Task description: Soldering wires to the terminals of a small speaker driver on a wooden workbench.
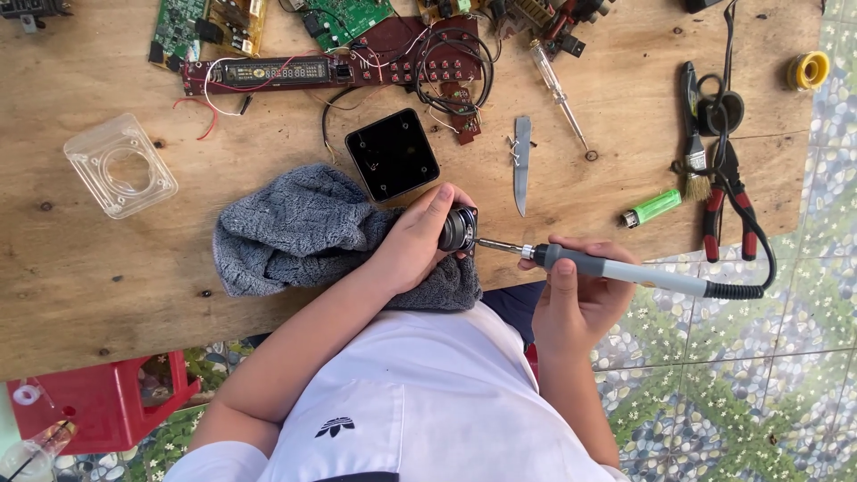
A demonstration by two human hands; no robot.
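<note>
My left hand (412,245) grips a small round black part (457,229) and presses it against a grey cloth (295,228) at the near edge of the wooden table (89,268). My right hand (576,308) is closed around the grey handle of a soldering iron (625,270). The iron's metal tip points left and touches the side of the black part. Its black cord runs off to the right and up across the table.
A black square piece (392,153) lies just beyond the cloth, a clear plastic case (120,165) to the left. Circuit boards and wires (268,71) fill the far edge. A blade (522,165), tester screwdriver (558,89), green lighter (652,207), red-handled pliers (728,210) and yellow spool (808,70) lie right.
</note>
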